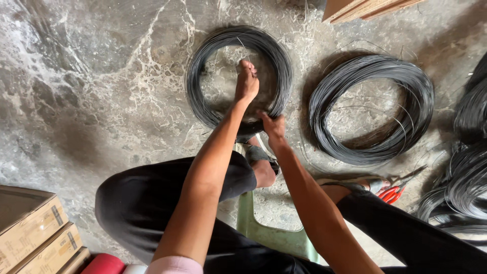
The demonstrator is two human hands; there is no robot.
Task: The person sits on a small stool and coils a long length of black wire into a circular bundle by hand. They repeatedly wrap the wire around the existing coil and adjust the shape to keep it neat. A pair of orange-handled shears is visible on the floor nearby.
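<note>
A coil of thin black wire [203, 61] lies on the concrete floor in front of me. My left hand [246, 82] reaches into the ring's middle, fingers pinched on a wire strand near the far inner side. At the coil's near edge, my right hand [274, 127] grips the bundled wire. I sit on a low green stool [264, 231] with my knees apart, and one sandalled foot [261, 162] rests just below the coil.
A larger black wire coil [373, 109] lies to the right, with more coils [469, 167] at the right edge. Red-handled pliers [391, 193] lie by my other foot. Cardboard boxes [30, 233] stand at bottom left, wooden boards [365, 9] at the top.
</note>
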